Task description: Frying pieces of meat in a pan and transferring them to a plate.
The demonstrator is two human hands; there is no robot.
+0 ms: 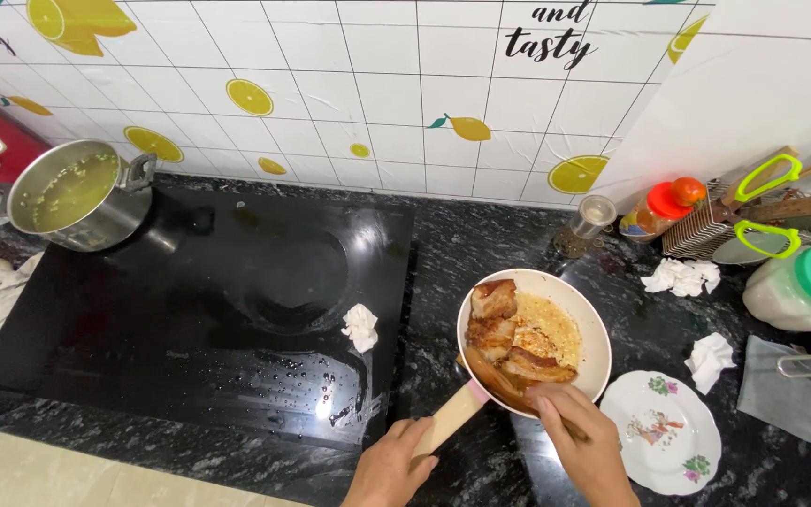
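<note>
Steel pot (77, 195) of broth sat at the far left of the black glass cooktop (190, 310), with a crumpled tissue (360, 327) near its right edge. The left hand (389, 467) was clamped on the wooden handle (450, 420) of a white frying pan (593, 324) resting on the dark counter just right of the cooktop. The right hand (586, 441) was closed around a wooden spatula (497, 377) under browned pork slabs (504, 338); a slab might have slid off onto the flowered plate (661, 432), or hot fat splashed.
</note>
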